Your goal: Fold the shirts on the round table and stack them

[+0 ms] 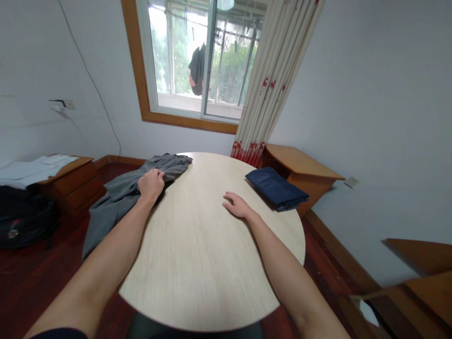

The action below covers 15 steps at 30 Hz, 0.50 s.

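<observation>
A crumpled grey garment lies along the left side of the round table, with much of it hanging over the edge. My left hand is closed on the garment, its fingers curled into the cloth. What kind of garment it is cannot be made out. Over the middle right of the tabletop is my right hand, holding nothing, with thumb and fingers apart. Just beyond it, a folded dark blue garment rests flat near the table's right edge.
A wooden cabinet stands behind the table at right, beside a patterned curtain and window. At left are a low drawer unit with white cloth on top and a black bag on the floor.
</observation>
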{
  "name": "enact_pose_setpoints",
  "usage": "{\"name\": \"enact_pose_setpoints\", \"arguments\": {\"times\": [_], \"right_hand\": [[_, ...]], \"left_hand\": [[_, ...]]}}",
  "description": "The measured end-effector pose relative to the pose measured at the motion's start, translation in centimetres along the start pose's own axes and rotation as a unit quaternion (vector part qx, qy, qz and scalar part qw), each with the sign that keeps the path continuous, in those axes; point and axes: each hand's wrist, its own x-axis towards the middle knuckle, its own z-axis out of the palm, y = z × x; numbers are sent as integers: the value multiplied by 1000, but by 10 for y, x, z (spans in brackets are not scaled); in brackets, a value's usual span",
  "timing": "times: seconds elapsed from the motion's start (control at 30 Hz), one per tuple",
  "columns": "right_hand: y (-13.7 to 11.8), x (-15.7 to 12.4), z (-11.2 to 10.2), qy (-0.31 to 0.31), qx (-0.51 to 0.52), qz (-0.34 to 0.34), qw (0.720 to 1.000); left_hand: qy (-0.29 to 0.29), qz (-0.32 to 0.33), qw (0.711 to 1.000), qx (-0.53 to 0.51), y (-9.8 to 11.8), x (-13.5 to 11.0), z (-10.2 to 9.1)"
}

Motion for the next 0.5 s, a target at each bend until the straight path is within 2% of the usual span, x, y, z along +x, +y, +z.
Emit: {"name": "enact_pose_setpoints", "arguments": {"times": [0.07, 0.17, 0.27, 0.33, 0.43, 0.5], "right_hand": [[-2, 0, 0, 4, 8, -2, 1000], [-6, 1, 1, 33, 51, -17, 998], [-14, 2, 3, 52, 169, -34, 984], [-22, 2, 4, 29, 251, -42, 967], [-35, 2, 5, -28, 295, -53, 954], [-43, 0, 5, -55, 281, -59, 956]], "left_hand": [[38, 21, 997, -64, 19, -11, -8], [27, 101, 975, -198, 56, -41, -13], [-64, 166, 917, -358, 93, -77, -9], [-148, 206, 874, -414, 110, -96, -6], [-282, 289, 812, -422, 119, -110, -7], [-330, 333, 792, -392, 117, -110, -11]]}}
